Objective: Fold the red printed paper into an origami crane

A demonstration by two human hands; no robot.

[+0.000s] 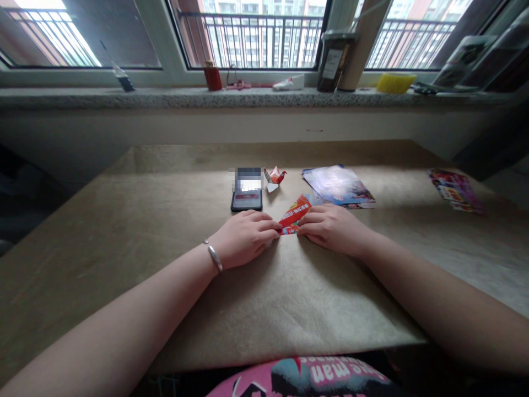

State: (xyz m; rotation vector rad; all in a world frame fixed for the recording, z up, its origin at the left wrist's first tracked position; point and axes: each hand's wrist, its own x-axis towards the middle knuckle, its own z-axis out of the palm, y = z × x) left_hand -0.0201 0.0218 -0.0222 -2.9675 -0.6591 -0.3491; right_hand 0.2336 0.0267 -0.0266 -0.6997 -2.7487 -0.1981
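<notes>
A small folded piece of red printed paper (294, 214) lies on the tan table (124, 231) in front of me. My left hand (243, 237), with a silver bracelet on the wrist, presses its curled fingertips on the paper's left edge. My right hand (333, 227) pinches the paper's right edge with bent fingers. Both hands rest on the tabletop, meeting at the paper. Just beyond lies a finished red and white folded paper figure (275, 177).
A dark phone (247, 194) lies flat behind my left hand. A stack of colourful leaflets (339, 186) sits to the right, another leaflet (455, 190) near the table's right edge. The windowsill behind holds a red cup (212, 77), a dark jar (333, 63) and a yellow sponge (394, 82).
</notes>
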